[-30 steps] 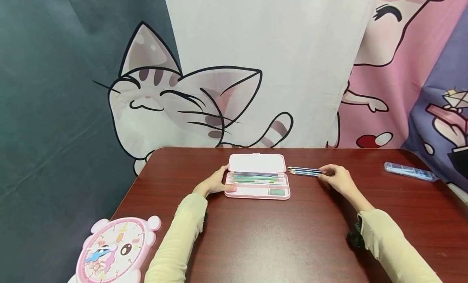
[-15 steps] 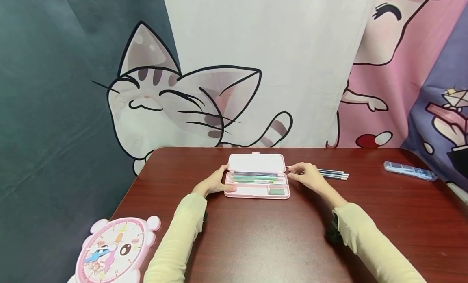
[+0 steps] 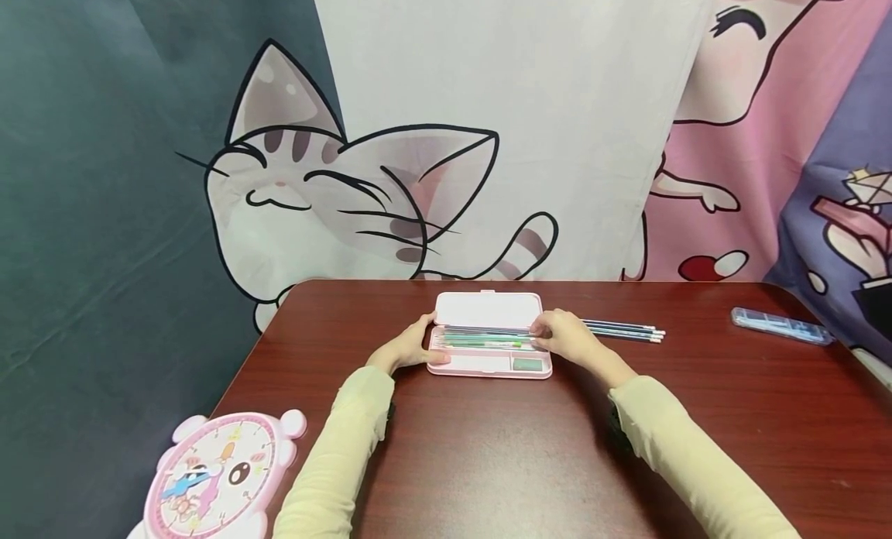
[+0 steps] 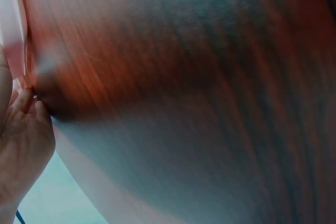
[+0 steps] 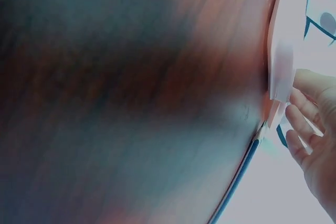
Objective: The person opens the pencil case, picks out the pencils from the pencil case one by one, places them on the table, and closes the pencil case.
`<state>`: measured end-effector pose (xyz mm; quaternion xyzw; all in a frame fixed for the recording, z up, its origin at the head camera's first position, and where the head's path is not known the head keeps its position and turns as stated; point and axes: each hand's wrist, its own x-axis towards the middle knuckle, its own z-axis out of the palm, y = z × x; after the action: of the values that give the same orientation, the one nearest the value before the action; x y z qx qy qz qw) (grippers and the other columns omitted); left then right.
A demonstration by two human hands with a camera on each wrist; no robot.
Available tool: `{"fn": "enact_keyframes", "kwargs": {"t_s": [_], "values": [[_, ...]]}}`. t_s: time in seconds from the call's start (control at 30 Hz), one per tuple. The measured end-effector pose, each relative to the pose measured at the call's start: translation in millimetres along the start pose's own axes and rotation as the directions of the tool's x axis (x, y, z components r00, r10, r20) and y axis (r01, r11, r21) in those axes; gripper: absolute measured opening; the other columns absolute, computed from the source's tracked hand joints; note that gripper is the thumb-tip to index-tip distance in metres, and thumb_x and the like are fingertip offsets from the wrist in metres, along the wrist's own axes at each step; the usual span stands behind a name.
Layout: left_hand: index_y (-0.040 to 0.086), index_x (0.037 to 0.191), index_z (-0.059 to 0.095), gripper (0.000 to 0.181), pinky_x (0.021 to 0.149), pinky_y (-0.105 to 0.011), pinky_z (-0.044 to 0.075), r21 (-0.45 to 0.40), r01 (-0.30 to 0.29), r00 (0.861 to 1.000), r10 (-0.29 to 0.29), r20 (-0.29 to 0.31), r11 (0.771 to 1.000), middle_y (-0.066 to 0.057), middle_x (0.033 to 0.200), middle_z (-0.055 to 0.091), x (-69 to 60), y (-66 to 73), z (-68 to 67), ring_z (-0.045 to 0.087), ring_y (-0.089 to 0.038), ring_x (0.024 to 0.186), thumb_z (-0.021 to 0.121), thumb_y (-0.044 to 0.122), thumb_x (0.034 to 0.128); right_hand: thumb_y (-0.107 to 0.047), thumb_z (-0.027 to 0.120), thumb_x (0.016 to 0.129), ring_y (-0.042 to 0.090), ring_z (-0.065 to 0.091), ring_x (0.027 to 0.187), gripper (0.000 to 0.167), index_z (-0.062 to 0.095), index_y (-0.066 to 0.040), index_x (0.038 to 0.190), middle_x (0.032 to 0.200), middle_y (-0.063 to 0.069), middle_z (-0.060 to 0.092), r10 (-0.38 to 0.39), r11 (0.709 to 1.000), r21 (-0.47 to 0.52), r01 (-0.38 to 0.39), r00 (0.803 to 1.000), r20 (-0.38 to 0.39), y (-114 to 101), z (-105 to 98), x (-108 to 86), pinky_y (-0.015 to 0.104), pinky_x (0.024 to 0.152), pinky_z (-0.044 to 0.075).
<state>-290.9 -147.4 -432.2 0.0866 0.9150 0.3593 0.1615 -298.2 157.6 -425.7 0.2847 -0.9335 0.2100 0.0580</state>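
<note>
In the head view a pink pencil case (image 3: 481,364) lies with its lid (image 3: 488,310) folded back. Several pencils (image 3: 481,339) rest in its long compartment, and a green eraser (image 3: 527,365) sits in a small front one. My left hand (image 3: 404,348) grips the case's left end, thumb over the front rim; the left wrist view shows its curled fingers (image 4: 23,100) by the case. Over the right end is my right hand (image 3: 566,338), fingertips at the pencil ends. Its fingers are bent in the right wrist view; whether they pinch anything is hidden.
Several dark blue pencils (image 3: 623,331) lie on the brown table (image 3: 502,446) right of the case, partly behind my right hand. A clear blue box (image 3: 780,326) is at the far right. A pink clock (image 3: 216,477) stands at the lower left.
My right hand has moved left from the dark blue pencils on the table to the case's right end. Those pencils stay in place. The left hand keeps its hold.
</note>
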Motion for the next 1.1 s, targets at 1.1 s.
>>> {"fn": "enact_keyframes", "kwargs": {"t_s": [1.1], "values": [[0.009, 0.145, 0.017, 0.095, 0.111, -0.045, 0.022, 0.036, -0.023, 1.000, 0.023, 0.001, 0.999, -0.015, 0.149, 0.025, 3.0, -4.2, 1.5, 0.024, -0.028, 0.137, 0.075, 0.033, 0.0739, -0.018, 0.064, 0.085, 0.012, 0.052, 0.073, 0.019, 0.067, -0.002, 0.095, 0.087, 0.011, 0.066, 0.207, 0.878, 0.445, -0.175, 0.978, -0.024, 22.0, -12.7, -11.4, 0.020, 0.066, 0.043]]}}
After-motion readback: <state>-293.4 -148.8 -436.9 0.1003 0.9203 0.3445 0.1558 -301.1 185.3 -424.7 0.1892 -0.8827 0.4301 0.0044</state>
